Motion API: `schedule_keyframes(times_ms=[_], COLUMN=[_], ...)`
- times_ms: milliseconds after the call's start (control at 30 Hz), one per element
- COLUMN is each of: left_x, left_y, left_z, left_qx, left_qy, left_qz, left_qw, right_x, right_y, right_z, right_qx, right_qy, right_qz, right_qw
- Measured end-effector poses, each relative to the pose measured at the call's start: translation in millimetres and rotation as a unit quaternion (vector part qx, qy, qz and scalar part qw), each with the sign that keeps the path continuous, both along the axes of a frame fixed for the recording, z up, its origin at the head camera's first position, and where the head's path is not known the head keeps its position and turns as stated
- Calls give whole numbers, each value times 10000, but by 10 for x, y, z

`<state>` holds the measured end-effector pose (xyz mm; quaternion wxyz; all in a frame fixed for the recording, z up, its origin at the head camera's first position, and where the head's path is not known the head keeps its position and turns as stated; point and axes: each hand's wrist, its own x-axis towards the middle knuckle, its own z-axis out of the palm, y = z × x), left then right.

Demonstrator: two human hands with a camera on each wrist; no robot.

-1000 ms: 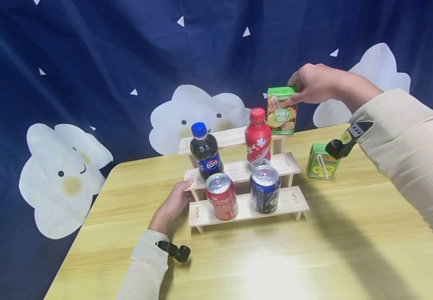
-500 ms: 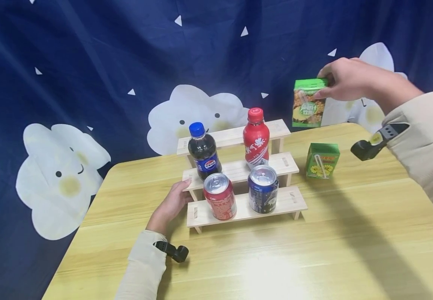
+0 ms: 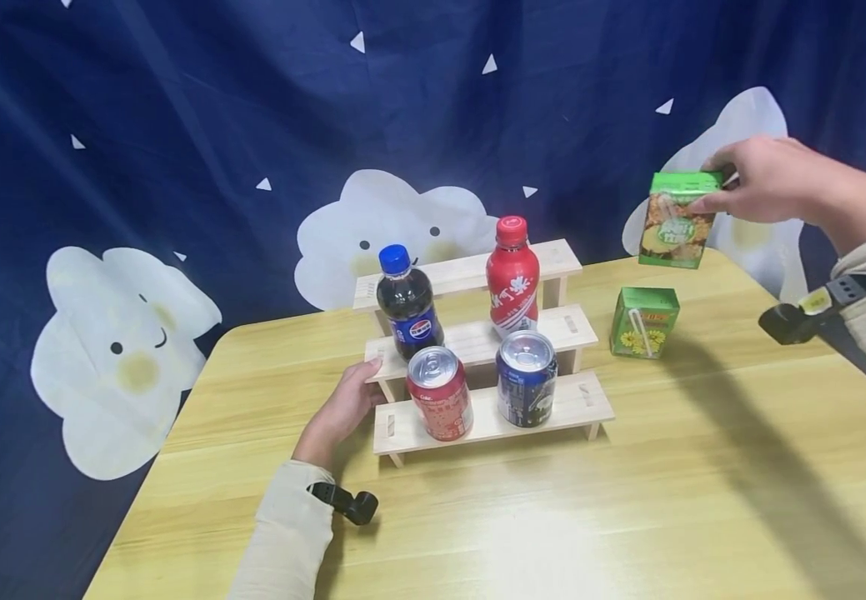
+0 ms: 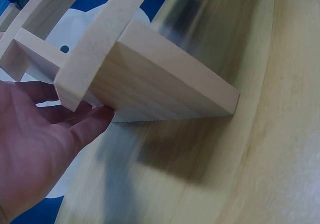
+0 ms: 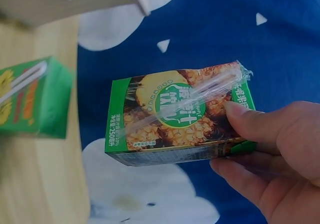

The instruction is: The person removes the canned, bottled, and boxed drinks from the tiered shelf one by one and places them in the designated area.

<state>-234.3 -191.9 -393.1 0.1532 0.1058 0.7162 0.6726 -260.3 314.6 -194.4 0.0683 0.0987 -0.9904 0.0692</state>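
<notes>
My right hand pinches a pineapple juice box by its top end, off to the right of the wooden tiered rack. In the right wrist view, the juice box shows its wrapped straw, with the thumb on the front face. My left hand grips the left end of the rack's middle step; in the left wrist view its fingers bend around the wooden end. On that step stand a blue-capped cola bottle and a red bottle. The lower step bears a red can and a dark blue can.
A second green drink box with yellow flowers stands upright on the table, right of the rack and below the held box. A dark blue curtain with white clouds hangs behind the table.
My right hand has carried the pineapple juice box from the right end of the rack's top step out to the right, up and then lower. The left hand stays on the rack.
</notes>
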Motion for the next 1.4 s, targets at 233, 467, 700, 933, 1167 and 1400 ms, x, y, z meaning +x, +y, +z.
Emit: schedule_keyframes(times_ms=[233,467,700,933,1167,1400], left_x=[24,20,33,27,8,23], left_y=[5,-8,-5,-10,-76,-40], left_z=[11,14,23,16,-48,-20], left_qx=[49,56,56,-1,246,50], left_qy=[-64,-19,-10,-24,463,178], left_qz=[48,30,45,92,-310,-62], left_qw=[10000,10000,10000,10000,9981,9998], right_x=[70,168,287,346,404,469], right_y=[227,427,569,675,733,762], right_z=[-236,-449,-715,-1013,-1257,-1376], right_qx=[-49,-255,-469,-745,-866,-1006], right_qy=[-276,-521,-640,-820,-867,-744], right_qz=[-300,-756,-745,-585,-544,-567], right_qw=[9992,9955,9941,9921,9910,9905])
